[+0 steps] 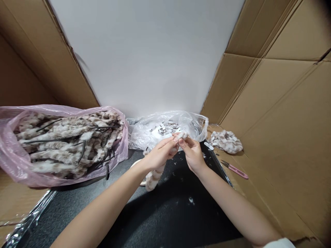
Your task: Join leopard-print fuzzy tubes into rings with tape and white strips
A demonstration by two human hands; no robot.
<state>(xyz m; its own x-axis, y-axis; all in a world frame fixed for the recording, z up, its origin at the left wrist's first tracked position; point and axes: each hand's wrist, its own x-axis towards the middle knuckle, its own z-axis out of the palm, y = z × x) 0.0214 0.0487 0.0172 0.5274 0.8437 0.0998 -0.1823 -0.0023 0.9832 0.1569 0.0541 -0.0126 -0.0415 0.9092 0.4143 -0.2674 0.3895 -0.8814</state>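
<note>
Both hands meet above the black table, near the middle of the view. My left hand (162, 151) is closed on a furry white-and-brown strip (155, 178), which hangs down below it toward the table. My right hand (191, 151) pinches the upper end of the same strip between thumb and fingers. Part of the strip is hidden behind my left hand and wrist. A round pale object (136, 166), perhaps a roll of tape, lies partly covered by the strip and my left forearm.
A pink plastic bag (15, 168) full of furry strips with black cords lies left. Behind my hands is a clear bag (139, 134) with small white pieces. Right, on cardboard, are a furry bundle (226, 141) and pink-handled snips (238, 171). Cardboard walls stand both sides.
</note>
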